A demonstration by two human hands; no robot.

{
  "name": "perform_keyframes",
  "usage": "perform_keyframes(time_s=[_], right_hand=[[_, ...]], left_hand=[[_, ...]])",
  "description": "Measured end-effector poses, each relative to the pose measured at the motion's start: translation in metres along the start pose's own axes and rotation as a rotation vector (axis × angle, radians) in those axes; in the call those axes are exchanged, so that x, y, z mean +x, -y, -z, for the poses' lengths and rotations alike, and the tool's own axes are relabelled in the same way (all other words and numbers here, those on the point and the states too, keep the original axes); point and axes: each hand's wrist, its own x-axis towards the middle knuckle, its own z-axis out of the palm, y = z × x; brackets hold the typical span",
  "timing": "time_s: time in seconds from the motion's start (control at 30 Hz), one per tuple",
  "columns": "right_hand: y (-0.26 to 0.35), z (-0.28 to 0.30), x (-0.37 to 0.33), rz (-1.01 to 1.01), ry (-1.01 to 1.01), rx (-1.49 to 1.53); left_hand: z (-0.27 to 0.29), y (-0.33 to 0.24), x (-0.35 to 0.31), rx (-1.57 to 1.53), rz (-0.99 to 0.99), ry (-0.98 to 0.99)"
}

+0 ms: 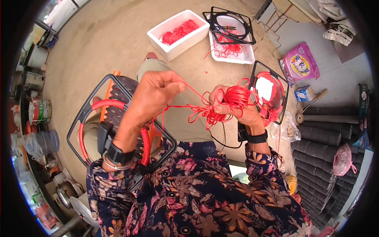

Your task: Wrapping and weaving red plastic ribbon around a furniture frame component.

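Note:
My left hand is closed, thumb and finger pinching a strand of thin red cord that stretches across to my right hand. In my right hand sits a bundle of red cord, coiled at the top, with loose, tangled loops below. Another length of cord runs from the bundle under my left hand toward a black frame. This frame, at my left thigh, has a ring partly wrapped in red. My left forearm hides part of it.
Ahead stand a white foam box of red cord and a white tray with cord and black frames. Another red-wrapped frame is at right, near a purple bag and stacked dark rolls. Shelves of containers line the left.

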Motion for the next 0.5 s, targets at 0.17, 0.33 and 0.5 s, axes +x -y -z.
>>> perform_keyframes(time_s=[0.17, 0.33, 0.5], right_hand=[[-0.015, 0.009, 0.003, 0.211, 0.071, -0.057], [-0.016, 0.016, -0.005, 0.174, -0.099, -0.067], [-0.021, 0.002, 0.004, 0.132, -0.132, 0.069]], left_hand=[[0.039, 0.003, 0.020, 0.044, -0.040, -0.046], [0.083, -0.014, 0.039, 0.090, -0.051, -0.124], [0.109, -0.021, 0.060, -0.182, -0.123, 0.018]])
